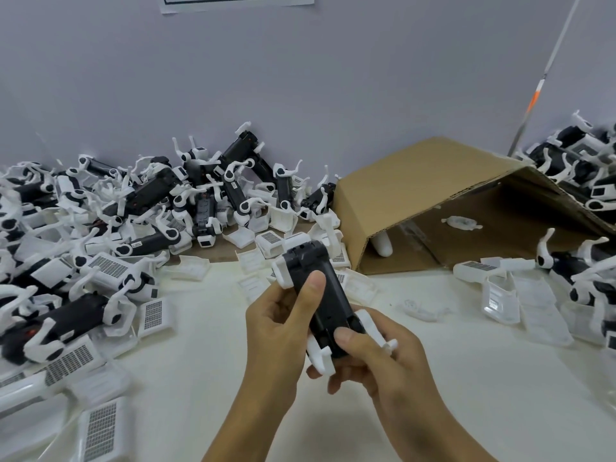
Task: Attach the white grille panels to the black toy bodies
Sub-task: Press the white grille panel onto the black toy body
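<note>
Both hands hold one black toy body (328, 295) above the white table, tilted with its far end up. A white panel (289, 261) wraps that far end. My left hand (280, 325) grips the body from the left, thumb pressed on its black top. My right hand (376, 355) grips the near end, thumb on the black surface, fingers curled under. White legs (320, 358) stick out at the near end. Loose white grille panels (154, 314) lie on the table to the left.
A big heap of black-and-white toy bodies (150, 201) fills the left and back. A tipped cardboard box (443, 201) lies at the back right, with another heap (580, 168) beyond it. More white panels (500, 295) lie on the right. Bare table surface (200, 361) shows around my hands.
</note>
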Demonstrator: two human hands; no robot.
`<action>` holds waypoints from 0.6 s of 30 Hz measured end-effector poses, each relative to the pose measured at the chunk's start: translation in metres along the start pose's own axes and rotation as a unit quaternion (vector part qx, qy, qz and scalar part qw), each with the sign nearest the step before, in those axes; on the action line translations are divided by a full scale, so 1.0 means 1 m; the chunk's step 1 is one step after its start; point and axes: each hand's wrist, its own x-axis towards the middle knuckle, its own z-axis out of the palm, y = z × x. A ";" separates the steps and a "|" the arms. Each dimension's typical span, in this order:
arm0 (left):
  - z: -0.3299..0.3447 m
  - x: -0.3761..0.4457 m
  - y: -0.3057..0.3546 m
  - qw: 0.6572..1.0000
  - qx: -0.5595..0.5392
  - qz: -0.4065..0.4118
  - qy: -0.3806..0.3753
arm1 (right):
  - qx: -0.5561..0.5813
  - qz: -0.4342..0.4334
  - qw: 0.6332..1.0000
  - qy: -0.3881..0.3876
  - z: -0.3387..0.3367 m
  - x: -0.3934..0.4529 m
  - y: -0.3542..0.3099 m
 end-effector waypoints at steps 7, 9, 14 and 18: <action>-0.001 -0.001 0.002 1.000 0.007 -0.012 0.000 | 0.018 -0.033 0.999 0.000 0.002 -0.002 -0.002; 0.001 -0.001 0.003 0.999 0.027 -0.004 -0.020 | 0.015 -0.038 0.999 0.019 0.001 -0.002 -0.001; -0.008 0.008 0.003 0.992 0.038 -0.088 -0.083 | -0.148 -0.154 0.967 0.135 -0.001 -0.001 0.001; -0.008 0.008 0.000 0.979 -0.051 -0.172 -0.098 | -0.337 -0.289 0.883 0.149 -0.010 0.002 0.007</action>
